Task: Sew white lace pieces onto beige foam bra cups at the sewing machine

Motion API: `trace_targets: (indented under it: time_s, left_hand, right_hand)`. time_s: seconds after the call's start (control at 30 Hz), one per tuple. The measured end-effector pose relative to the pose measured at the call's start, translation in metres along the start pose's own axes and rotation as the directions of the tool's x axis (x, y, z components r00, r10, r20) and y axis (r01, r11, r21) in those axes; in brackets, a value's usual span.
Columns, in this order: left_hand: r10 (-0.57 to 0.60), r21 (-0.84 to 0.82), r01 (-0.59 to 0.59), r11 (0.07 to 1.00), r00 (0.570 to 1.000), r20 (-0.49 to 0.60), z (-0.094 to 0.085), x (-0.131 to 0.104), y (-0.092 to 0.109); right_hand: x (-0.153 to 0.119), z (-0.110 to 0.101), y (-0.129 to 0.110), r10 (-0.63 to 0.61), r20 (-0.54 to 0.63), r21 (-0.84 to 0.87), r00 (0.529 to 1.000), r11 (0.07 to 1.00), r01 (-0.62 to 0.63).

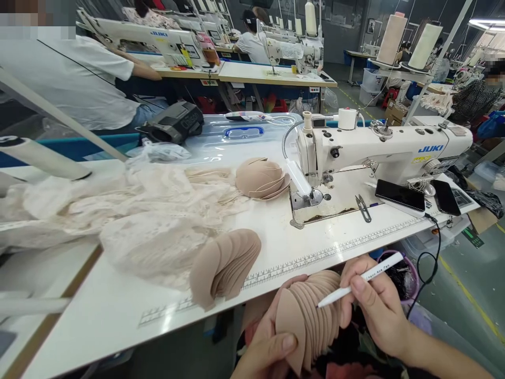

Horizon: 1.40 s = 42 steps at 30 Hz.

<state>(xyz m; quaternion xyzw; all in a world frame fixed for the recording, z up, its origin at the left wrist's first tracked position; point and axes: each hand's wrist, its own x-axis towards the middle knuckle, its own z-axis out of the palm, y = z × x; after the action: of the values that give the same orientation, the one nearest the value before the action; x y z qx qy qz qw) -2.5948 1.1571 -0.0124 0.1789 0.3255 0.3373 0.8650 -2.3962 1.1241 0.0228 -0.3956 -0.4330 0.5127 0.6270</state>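
Below the table's front edge, my left hand (272, 342) is closed around a fanned stack of beige bra cups (311, 316), thumb pressed on the front one. My right hand (379, 305) pinches a white marker pen (363, 279), its tip at the edges of the fanned cups; whether it touches them I cannot tell. The fingers of that hand also reach the right side of the stack. A second fanned stack of beige cups (224, 266) lies on the white table, and a rounder pile of cups (260, 179) sits behind it.
A white JUKI sewing machine (386, 147) stands at the right of the table. Thread snips (363, 208) and a black phone (400, 195) lie before it. Cream lace fabric (158, 226) covers the left. Behind are a clear plastic box lid (242, 134) and a seated person (79, 79).
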Motion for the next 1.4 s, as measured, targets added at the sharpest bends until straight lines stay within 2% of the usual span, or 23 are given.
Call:
trace_targets:
  time_s: [0.17,0.33,0.43,0.53,0.7,0.87,1.1,1.23,1.4]
  left_hand:
    - [-0.018,-0.01,0.018,1.0,0.999,-0.026,0.002,0.003,0.001]
    - [-0.005,-0.016,0.006,1.0,0.999,0.044,-0.001,0.004,0.0]
    - [0.015,0.004,-0.015,1.0,0.999,0.049,-0.005,0.003,-0.001]
    - [0.012,0.003,-0.013,1.0,0.998,0.057,-0.006,0.003,-0.002]
    - [0.011,0.007,-0.012,1.0,0.999,0.051,-0.004,0.004,-0.001]
    - [0.007,0.004,-0.007,1.0,0.996,0.092,-0.006,0.005,-0.002]
    - [0.005,-0.016,-0.004,1.0,0.996,0.089,-0.01,0.005,-0.005]
    - [0.026,-0.011,-0.024,1.0,0.991,0.132,-0.007,0.006,-0.004]
    - [0.012,0.013,-0.013,1.0,0.998,0.069,-0.006,0.006,-0.004]
  right_hand:
    - [0.001,0.001,-0.003,0.0,0.044,-0.115,0.999,0.993,0.005]
    - [0.001,0.001,-0.002,0.007,0.055,-0.05,0.998,0.999,-0.004]
    - [0.002,0.001,-0.003,-0.003,0.036,-0.107,0.999,0.994,0.007]
    - [0.002,0.002,-0.005,0.002,0.083,-0.16,0.997,0.987,0.011]
    - [0.002,0.004,-0.005,0.0,0.083,-0.077,0.997,0.997,0.007]
    - [0.002,0.003,-0.004,-0.011,0.087,-0.142,0.996,0.99,0.023]
    - [0.003,0.008,-0.004,0.009,0.139,-0.138,0.99,0.99,0.01]
    - [0.004,0.009,-0.005,0.03,0.153,-0.117,0.988,0.993,-0.012]
    - [0.003,0.004,-0.004,0.001,0.101,-0.129,0.995,0.992,0.012]
